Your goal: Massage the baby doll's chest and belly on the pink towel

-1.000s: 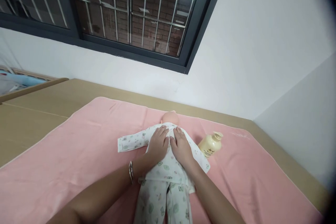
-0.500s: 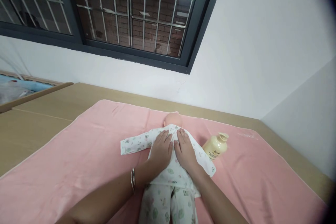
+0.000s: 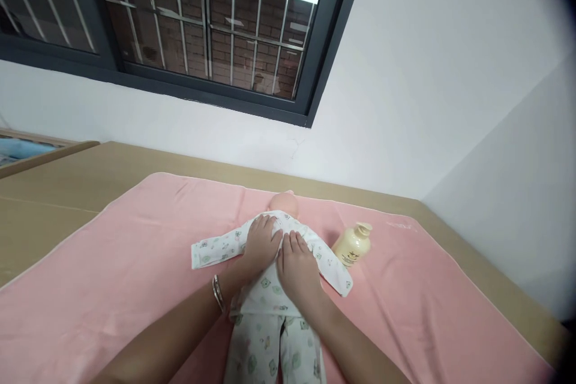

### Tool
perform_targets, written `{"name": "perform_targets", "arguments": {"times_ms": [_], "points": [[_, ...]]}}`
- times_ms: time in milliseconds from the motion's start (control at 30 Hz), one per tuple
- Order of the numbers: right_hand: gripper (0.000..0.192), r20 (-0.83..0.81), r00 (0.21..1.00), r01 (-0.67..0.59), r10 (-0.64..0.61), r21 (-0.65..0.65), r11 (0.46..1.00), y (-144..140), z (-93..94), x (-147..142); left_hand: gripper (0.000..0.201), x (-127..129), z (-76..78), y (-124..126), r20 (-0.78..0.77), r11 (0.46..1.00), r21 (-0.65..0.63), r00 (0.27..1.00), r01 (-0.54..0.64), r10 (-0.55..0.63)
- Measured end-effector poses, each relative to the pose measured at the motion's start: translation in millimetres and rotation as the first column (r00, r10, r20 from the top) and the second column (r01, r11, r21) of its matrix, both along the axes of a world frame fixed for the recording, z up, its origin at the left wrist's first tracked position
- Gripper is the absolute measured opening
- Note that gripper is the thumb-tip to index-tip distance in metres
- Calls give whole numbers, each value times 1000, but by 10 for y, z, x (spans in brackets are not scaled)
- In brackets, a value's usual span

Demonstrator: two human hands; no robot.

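Observation:
A baby doll (image 3: 284, 202) lies on a pink mat (image 3: 148, 240), its bald head toward the wall. It is dressed in a white patterned top (image 3: 269, 288) and matching pants (image 3: 257, 342). My left hand (image 3: 261, 243) rests flat on the upper left of the top, fingers stretched out near the shoulder. Lower and to the right, my right hand (image 3: 297, 264) lies flat on the middle of the top. Neither hand grips anything. The sleeves spread out to both sides. Beyond the right sleeve stands a pale yellow pump bottle (image 3: 353, 245).
The mat covers a wooden surface (image 3: 58, 201) set against a white wall (image 3: 369, 132). A dark-framed window (image 3: 310, 81) with metal bars is above. At the far left, a wooden edge (image 3: 49, 157) borders something blue.
My left hand has slid up toward the doll's shoulder, while my right hand has slid down the top. The whole view has shifted slightly, so things appear further left.

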State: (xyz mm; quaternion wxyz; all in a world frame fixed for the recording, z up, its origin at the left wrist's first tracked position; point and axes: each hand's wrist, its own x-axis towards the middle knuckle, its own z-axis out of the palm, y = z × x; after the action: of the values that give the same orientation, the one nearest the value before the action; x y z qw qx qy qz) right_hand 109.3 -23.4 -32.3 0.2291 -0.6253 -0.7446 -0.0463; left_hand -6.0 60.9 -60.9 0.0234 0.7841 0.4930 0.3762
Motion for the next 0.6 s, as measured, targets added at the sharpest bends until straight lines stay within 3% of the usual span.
{"name": "perform_targets", "arguments": {"times_ms": [200,367,600], "points": [[50,-128,989,-81,70,-82,993,182,52,255,37,-1,-25,-151,7,995,88,999,37,-38],[60,-202,970,-157,134,-103,982,436,-51,497,32,58,20,-336,-22,996,81,999,42,-41],[51,-89,996,-16,14,-23,1000,204,-69,211,31,31,125,-291,2,998,54,1000,20,-20]]}}
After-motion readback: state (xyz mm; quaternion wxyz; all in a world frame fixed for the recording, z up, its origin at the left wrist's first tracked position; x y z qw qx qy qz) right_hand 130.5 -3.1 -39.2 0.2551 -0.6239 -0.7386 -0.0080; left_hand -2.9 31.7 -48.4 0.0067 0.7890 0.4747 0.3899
